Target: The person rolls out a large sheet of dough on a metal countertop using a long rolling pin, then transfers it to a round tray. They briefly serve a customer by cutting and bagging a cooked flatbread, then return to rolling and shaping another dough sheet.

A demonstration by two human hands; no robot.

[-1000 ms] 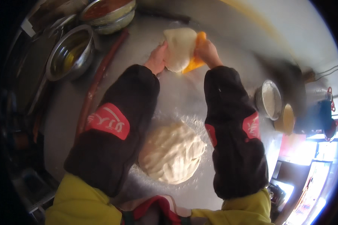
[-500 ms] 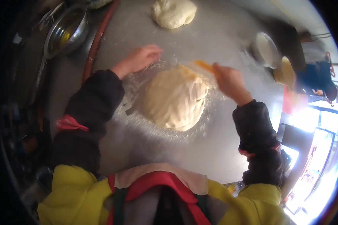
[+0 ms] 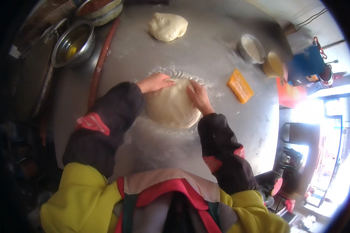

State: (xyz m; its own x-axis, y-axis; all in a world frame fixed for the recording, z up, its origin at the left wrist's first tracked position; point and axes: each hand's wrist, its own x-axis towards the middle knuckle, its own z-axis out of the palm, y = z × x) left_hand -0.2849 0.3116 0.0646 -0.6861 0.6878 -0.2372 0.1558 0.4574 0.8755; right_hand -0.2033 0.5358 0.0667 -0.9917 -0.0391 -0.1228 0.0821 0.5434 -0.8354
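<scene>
Both hands lay open and apart, the left hand (image 3: 154, 82) and right hand (image 3: 198, 97) pressed flat on the far edge of the large dough mound (image 3: 171, 106) on the floured steel table (image 3: 221, 58), which looked soft, heavy, best gripped underneath.

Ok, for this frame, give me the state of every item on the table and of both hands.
Left hand: flat on the big dough.
Right hand: flat on the big dough.
Big dough: a round on the floured table.
Small dough: untouched lump at the far side.
Orange scraper: lying flat, not held.
Steel bowl: upright, holds yellowish liquid.
Small bowl: upright, holds white powder.
</scene>
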